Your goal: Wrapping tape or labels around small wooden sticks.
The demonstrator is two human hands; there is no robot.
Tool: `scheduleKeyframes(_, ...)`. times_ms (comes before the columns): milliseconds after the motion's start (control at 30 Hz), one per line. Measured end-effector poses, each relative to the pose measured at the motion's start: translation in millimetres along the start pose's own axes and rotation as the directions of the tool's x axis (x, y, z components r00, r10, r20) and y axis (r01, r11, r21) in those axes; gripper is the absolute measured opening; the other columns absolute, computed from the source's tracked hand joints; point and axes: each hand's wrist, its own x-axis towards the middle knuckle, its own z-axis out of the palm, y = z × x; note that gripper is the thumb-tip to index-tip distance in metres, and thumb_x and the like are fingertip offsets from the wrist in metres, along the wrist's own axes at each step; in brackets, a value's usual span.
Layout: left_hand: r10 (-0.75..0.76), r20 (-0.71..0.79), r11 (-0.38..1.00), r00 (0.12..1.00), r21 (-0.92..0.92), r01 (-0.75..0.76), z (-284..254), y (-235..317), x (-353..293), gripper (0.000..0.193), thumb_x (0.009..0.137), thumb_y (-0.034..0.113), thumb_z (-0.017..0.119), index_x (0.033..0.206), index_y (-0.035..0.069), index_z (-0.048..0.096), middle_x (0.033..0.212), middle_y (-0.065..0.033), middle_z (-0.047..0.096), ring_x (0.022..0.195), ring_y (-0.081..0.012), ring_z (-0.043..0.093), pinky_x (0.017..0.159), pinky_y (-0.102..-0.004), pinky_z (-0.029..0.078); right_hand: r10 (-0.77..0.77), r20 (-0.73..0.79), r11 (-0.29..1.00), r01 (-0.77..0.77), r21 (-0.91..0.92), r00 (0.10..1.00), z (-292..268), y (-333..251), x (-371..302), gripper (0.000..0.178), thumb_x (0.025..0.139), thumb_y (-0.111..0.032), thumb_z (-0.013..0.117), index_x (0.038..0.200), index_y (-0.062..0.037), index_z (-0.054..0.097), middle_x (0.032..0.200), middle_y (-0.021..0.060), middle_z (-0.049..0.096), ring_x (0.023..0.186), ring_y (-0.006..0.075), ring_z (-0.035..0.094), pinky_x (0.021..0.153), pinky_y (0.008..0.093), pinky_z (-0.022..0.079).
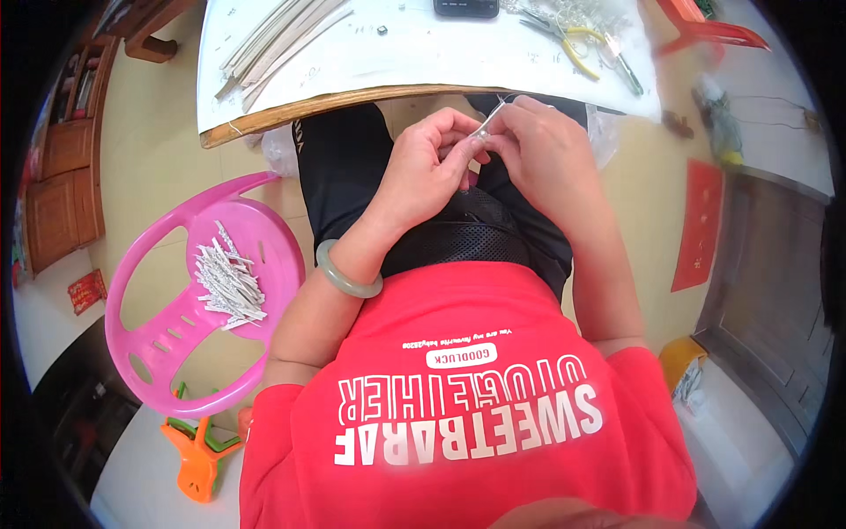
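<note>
My left hand [429, 163] and my right hand [539, 145] meet over my lap, just off the table's near edge. Between their fingertips is a thin whitish strip [490, 119], slanting up toward the right. Both hands are closed in a pinch on it. A small shiny bit shows where the fingertips meet, too small to name. Fine wire seems to run from the right fingers. Long pale strips [284, 44] lie in a bundle at the table's left. Yellow-handled pliers [577, 48] rest at its right, beside a heap of clear, glittering small pieces [592, 16].
The white-topped table [397, 62] has a wooden front edge. A dark phone [467, 8] lies at its far side. To my left, a pink plastic chair [278, 229] carries a pile of short white-and-silver strips [231, 282]. An orange clip [198, 463] is below it; a red stool [718, 33] stands far right.
</note>
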Motion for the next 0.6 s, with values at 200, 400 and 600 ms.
scheduleKeyframes(200, -0.007, 0.013, 1.0, 1.0, -0.021, 0.007, -5.5, -1.9, 3.0, 0.009, 0.096, 0.004, 0.052, 0.097, -0.001, 0.06, 0.073, -0.0052, 0.064, 0.052, -0.0088, 0.052, 0.05, -0.0189, 0.043, 0.019, -0.111, 0.982, 0.003, 0.19, 0.994, 4.1, 5.4, -4.8, 0.007, 0.08, -0.01, 0.069, 0.078, -0.0038, 0.066, 0.074, 0.0057, 0.062, 0.062, 0.0211, 0.057, 0.058, 0.0307, 0.047)
scheduleKeyframes(400, 0.003, -0.036, 0.997, 0.999, -0.074, -0.006, -4.4, -2.0, 2.3, 0.009, 0.096, 0.005, 0.052, 0.094, 0.0, 0.06, 0.07, -0.0041, 0.063, 0.052, -0.0079, 0.052, 0.048, -0.0194, 0.042, 0.282, -0.002, 0.799, -0.233, 0.555, 0.959, 12.5, 11.3, -13.2, 0.002, 0.084, -0.002, 0.068, 0.085, -0.0016, 0.068, 0.075, 0.001, 0.064, 0.063, 0.0085, 0.051, 0.06, 0.0219, 0.043)
scheduleKeyframes(600, 0.081, -0.128, 0.997, 0.989, 0.0, -0.081, 3.0, -1.2, -1.4, 0.008, 0.095, 0.005, 0.055, 0.092, 0.0, 0.06, 0.069, -0.0035, 0.062, 0.054, -0.0083, 0.053, 0.049, -0.0188, 0.043, 0.335, -0.022, 0.703, -0.234, 0.672, 0.942, 24.3, 6.2, -16.0, 0.004, 0.087, -0.004, 0.067, 0.087, -0.0002, 0.069, 0.076, 0.0006, 0.066, 0.066, 0.0066, 0.053, 0.062, 0.0193, 0.043)
